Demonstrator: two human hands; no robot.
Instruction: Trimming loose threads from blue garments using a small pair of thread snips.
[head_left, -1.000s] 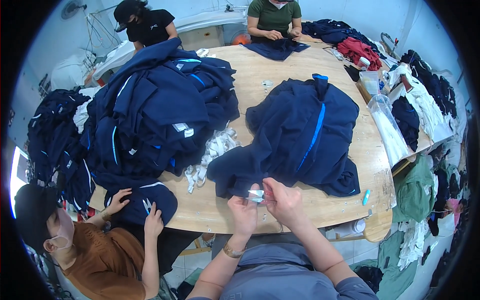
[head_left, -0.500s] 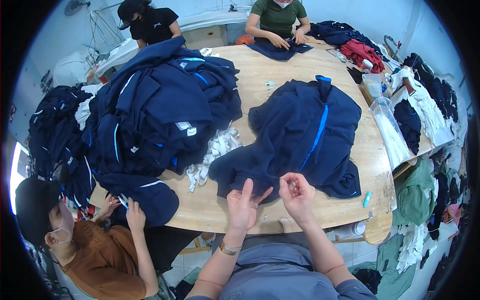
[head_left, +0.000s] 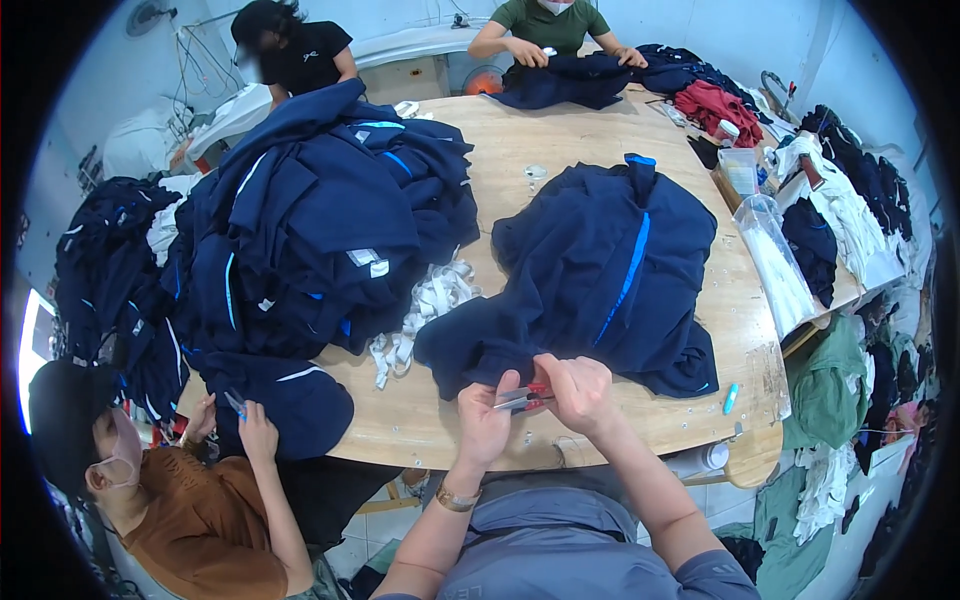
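Observation:
A navy garment with a bright blue stripe (head_left: 610, 270) lies bunched on the table in front of me. At its near edge, my left hand (head_left: 484, 422) pinches the cloth between thumb and fingers. My right hand (head_left: 577, 394) is closed around red-handled thread snips (head_left: 520, 401). Their metal blades point left and reach to the left thumb. Whether a thread lies between the blades is too small to tell.
A large pile of navy garments (head_left: 300, 200) and a heap of white tape (head_left: 437, 297) lie to the left. A blue-capped marker (head_left: 731, 399) is near the right edge. At lower left a person (head_left: 200, 500) trims cloth; two others work at the far side.
My right hand has moved left to the left hand, bringing the snips' blades into sight at the cloth edge. Across the table, a person has lifted and spread a navy piece.

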